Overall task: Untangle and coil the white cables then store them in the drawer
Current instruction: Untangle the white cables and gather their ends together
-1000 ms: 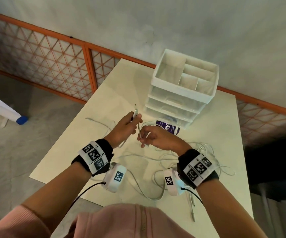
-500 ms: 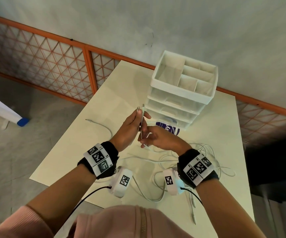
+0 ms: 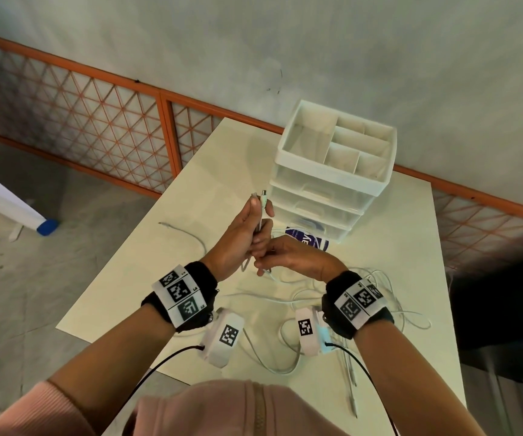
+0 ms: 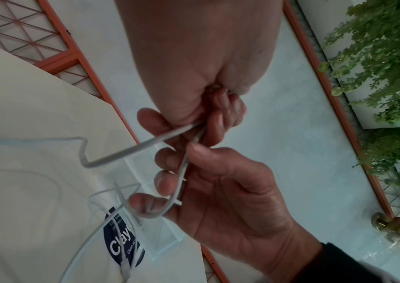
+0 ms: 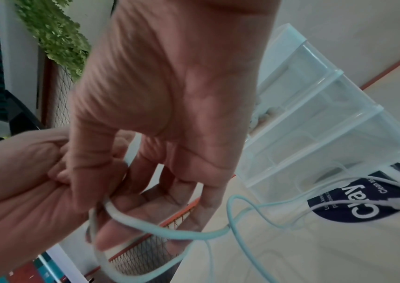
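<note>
Filling the centre of the head view, the pale table point(image 3: 395, 234) carries the white drawer unit point(image 3: 335, 171) at upper centre, its three drawers apparently all pushed in, so storing has not begun. Loose white cables point(image 3: 389, 297) sprawl across the right and lower middle of the table, with one strand point(image 3: 188, 232) curving off at centre left.

The left hand point(image 3: 238, 240) is fisted round two cable ends, and both connector tips point(image 3: 259, 196) stand up side by side above its thumb. A second ago only one tip showed and the fist sat lower in the frame; it has since risen towards the drawer unit with the second end laid alongside. My reading is that the ends are now matched, which sets up doubling the cable for a coil.

The right hand point(image 3: 288, 254) sits just under the left, touching it. In the left wrist view its thumb and fingers point(image 4: 167, 162) are lightly curled round the strand hanging from the fist, and the grip looks loose enough for the strand to slide, though blur leaves that uncertain.
</note>
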